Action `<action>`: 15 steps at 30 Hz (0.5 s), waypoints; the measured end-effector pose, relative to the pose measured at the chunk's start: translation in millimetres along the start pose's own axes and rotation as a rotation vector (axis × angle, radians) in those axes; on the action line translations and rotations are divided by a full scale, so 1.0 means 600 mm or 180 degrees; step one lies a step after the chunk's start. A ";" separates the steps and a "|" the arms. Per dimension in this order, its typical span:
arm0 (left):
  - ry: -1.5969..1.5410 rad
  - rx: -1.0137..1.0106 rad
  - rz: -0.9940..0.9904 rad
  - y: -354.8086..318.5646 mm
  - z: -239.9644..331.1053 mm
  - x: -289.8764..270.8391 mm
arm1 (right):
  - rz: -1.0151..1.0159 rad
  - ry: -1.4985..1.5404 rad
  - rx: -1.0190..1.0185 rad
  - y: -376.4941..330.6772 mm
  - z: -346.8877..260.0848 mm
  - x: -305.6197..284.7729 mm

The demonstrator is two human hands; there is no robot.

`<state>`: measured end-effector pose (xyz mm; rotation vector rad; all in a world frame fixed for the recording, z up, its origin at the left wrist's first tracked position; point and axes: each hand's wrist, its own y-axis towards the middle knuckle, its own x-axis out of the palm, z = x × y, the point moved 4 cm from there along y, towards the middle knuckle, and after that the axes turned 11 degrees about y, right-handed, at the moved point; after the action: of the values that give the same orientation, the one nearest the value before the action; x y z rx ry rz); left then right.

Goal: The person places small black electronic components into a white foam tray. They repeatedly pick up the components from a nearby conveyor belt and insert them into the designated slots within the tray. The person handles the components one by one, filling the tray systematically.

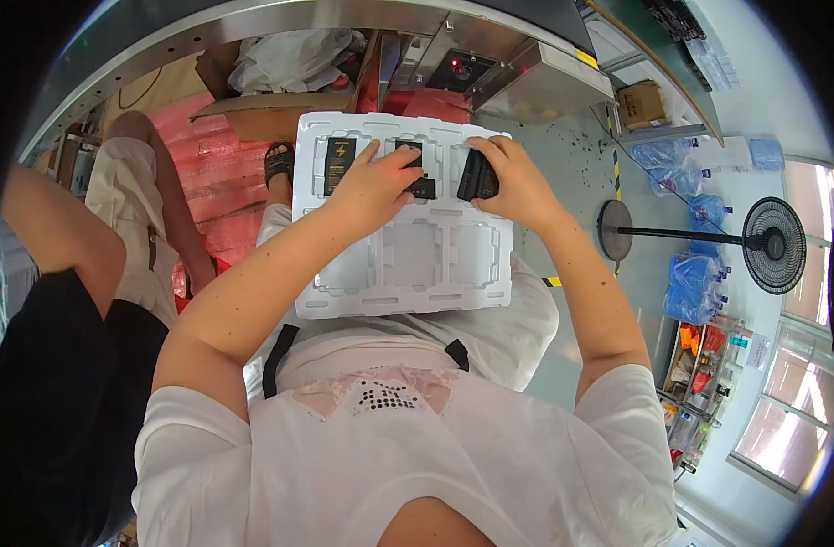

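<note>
A white moulded plastic tray (408, 301) with two rows of recesses lies across my lap. My left hand (378, 187) reaches over its far row. Its fingertips are on a black rectangular pack (423, 189) in the middle recess and partly hide it; one finger sticks out to the left. My right hand (519, 180) grips a black block (477, 175), which looks like stacked packs, tilted over the far right recess. Thumb and fingers close round its right side. Another flat black pack (339, 164) with small light markings lies in the far left recess. The near-row recesses hold nothing.
A person in light shorts (125, 201) sits close on my left. Beyond the tray stand an open cardboard box (243, 118) with clear plastic bags and a metal machine (544, 87). To the right are a black fan (772, 244), blue-wrapped bottles (695, 287) and a loaded shelf (699, 383).
</note>
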<state>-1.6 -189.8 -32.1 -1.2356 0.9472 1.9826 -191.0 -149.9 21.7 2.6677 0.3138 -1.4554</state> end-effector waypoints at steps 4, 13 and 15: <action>0.0462 -0.0206 0.0041 0.007 0.004 0.000 | 0.0350 -0.0047 0.0076 -0.017 -0.008 -0.019; -0.0278 -0.0287 0.1029 -0.028 0.004 -0.041 | 0.0162 0.0197 0.0318 -0.067 -0.072 -0.010; -0.0530 0.0019 0.0655 0.006 0.026 -0.032 | 0.0465 0.0236 0.0480 -0.080 -0.062 -0.020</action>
<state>-4.6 -181.4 -8.7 -0.9844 1.0293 2.2013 -177.2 -98.1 53.0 2.7981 0.0130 -1.3914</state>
